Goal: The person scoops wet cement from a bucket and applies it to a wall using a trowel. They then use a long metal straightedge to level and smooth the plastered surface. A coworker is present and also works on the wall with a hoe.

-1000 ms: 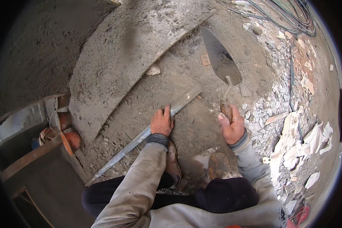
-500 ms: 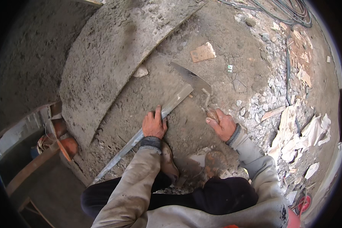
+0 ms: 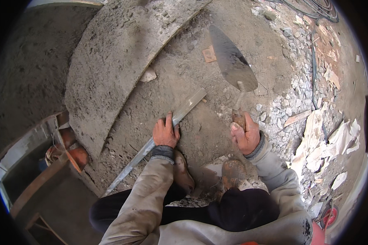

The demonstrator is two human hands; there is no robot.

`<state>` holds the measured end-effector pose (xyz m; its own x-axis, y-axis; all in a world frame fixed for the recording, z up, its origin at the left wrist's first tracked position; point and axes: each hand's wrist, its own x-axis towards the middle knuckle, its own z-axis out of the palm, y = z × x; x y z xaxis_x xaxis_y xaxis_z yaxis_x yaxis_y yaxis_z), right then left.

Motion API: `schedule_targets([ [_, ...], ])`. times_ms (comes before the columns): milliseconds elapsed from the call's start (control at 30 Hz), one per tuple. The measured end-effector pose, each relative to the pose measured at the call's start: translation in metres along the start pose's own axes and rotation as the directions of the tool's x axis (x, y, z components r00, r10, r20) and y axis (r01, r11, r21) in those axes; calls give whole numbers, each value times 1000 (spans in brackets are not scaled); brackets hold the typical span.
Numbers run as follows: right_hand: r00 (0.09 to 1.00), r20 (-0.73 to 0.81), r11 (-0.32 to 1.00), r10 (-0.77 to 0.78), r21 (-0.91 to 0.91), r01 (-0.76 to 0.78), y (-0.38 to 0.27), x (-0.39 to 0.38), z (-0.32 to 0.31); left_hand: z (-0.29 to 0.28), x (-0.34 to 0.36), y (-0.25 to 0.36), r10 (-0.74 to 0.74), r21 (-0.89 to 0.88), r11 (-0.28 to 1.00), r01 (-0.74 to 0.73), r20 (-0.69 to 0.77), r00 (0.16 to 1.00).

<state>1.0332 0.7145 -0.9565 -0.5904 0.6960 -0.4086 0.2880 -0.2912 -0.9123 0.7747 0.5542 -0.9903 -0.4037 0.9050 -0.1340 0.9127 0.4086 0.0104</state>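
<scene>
Rough grey dirt floor (image 3: pixel 210 126) mid-frame; pale gravel strip (image 3: pixel 280 107) right of centre; darker rough surface (image 3: pixel 32 81) upper left; light brighter right.

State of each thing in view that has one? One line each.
Trowel, gripped, tip pointing forward
Right hand, closed around the trowel
Metal bar, lying slantwise, partly covered by the left hand
Left hand, laid over the metal bar; grip unclear
Tile piece, partly hidden by the trowel
Cable, looped
Pale sheeting, torn and crumpled
</scene>
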Motion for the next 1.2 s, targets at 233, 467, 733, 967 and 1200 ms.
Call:
schedule_targets([
  [233,995,98,993,11,-116,0,0,18,-6,2,2,2,-7,-4,1000,7,18,1000],
  [467,957,232,984,171,-81,-157,30,19,3,-3,4,3,0,-2,1000,0,46,999],
  [733,995,98,999,10,-39,-7,24,10,6,-2,4,3,3,-20,1000,-2,38,999],
  [967,997,73,999,-36,20,35,14,9,5,-4,3,0,-9,-19,1000,10,42,999],
  [1200,998,25,992,-61,114,58,17,4,2,-6,6,2,-10,-17,1000,11,48,999],
])
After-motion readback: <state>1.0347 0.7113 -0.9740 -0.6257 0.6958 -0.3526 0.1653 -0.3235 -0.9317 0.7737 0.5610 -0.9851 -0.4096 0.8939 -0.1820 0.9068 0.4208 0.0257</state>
